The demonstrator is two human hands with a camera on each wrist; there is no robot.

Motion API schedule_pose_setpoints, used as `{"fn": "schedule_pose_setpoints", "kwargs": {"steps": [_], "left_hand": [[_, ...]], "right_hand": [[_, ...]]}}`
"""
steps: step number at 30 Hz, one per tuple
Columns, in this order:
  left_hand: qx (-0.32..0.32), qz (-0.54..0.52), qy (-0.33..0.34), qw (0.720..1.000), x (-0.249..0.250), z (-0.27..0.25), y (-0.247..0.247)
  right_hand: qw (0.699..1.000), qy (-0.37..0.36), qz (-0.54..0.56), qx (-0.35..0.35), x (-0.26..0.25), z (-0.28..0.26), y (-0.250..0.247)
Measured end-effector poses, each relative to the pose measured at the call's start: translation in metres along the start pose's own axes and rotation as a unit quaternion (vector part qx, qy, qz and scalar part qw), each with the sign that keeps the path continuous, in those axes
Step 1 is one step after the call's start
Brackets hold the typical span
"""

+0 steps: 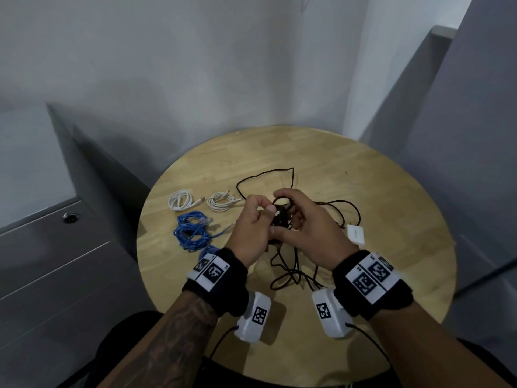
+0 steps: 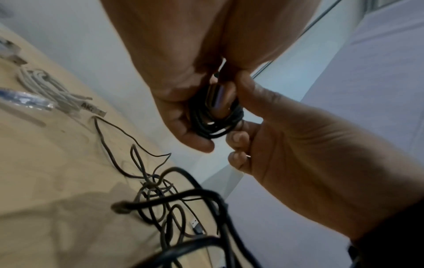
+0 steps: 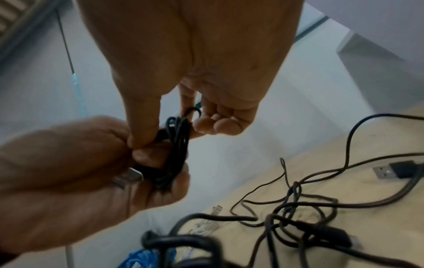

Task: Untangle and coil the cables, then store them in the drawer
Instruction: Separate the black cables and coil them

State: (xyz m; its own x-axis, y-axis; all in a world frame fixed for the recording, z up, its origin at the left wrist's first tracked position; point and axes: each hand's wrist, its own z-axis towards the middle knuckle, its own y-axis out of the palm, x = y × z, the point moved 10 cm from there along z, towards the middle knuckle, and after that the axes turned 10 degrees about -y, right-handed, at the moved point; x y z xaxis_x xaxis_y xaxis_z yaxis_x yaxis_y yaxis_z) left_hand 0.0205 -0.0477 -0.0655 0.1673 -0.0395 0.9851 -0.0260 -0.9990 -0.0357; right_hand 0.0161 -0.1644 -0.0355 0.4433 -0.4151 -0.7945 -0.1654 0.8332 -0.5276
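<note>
A black cable (image 1: 282, 217), two white coils (image 1: 180, 200), a blue coil (image 1: 191, 233), on a pale wood-grain surface (image 1: 377, 208).

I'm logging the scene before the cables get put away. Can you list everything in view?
Table: one, round, light wood, under everything.
White cable coils: two, table's far left, side by side.
Blue cable coils: at least two, nearer than the white ones.
Loose black cables: several, tangled, table centre.
White adapter: one, beside the right hand.
Drawer cabinet: one, grey, left of table, closed.
Black cable coil: one, held above the table.
Left hand: grips the coil.
Right hand: fingers curled on the coil.
</note>
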Motion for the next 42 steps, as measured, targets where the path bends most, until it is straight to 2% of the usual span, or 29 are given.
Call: {"fn": "schedule_pose_setpoints", "kwargs": {"steps": [4,8,12,15,18,22,27,32,38,40,42], "left_hand": [[-0.028,-0.158,-0.064,0.985,-0.005,-0.004,0.007],[-0.073,-0.217,-0.059,0.972,0.002,-0.003,0.014],[-0.107,-0.163,-0.039,0.98,0.004,-0.005,0.018],[-0.089,-0.089,-0.012,0.992,0.004,-0.004,0.016],[-0.091,-0.085,-0.011,0.992,0.006,-0.004,0.017],[-0.124,-0.009,0.01,0.992,0.006,-0.007,0.028],[-0.061,0.039,0.03,0.997,0.008,0.002,0.012],[-0.042,0.057,0.052,0.996,0.017,-0.005,0.008],[-0.078,0.136,0.045,0.987,0.008,-0.006,0.018],[-0.094,0.108,0.037,0.989,0.009,-0.009,0.022],[-0.127,0.07,0.018,0.989,0.008,-0.012,0.029]], "right_hand": [[0.997,-0.02,-0.054,0.043,-0.002,0.0,-0.011],[0.996,0.011,0.023,0.082,0.007,0.002,-0.017],[0.991,0.04,0.103,0.069,0.009,0.003,-0.016],[0.986,0.067,0.139,0.07,0.016,0.003,-0.021],[0.979,0.082,0.17,0.076,0.018,0.004,-0.028],[0.988,0.043,0.124,0.082,0.006,0.005,-0.036],[0.996,-0.006,0.08,0.035,-0.01,0.004,-0.027],[0.994,0.008,0.087,0.065,-0.003,0.007,-0.03],[0.999,0.017,0.039,0.003,0.005,0.005,-0.024],[0.999,0.023,0.04,0.013,0.005,0.005,-0.021],[0.996,0.021,0.057,0.072,0.005,0.007,-0.029]]}}
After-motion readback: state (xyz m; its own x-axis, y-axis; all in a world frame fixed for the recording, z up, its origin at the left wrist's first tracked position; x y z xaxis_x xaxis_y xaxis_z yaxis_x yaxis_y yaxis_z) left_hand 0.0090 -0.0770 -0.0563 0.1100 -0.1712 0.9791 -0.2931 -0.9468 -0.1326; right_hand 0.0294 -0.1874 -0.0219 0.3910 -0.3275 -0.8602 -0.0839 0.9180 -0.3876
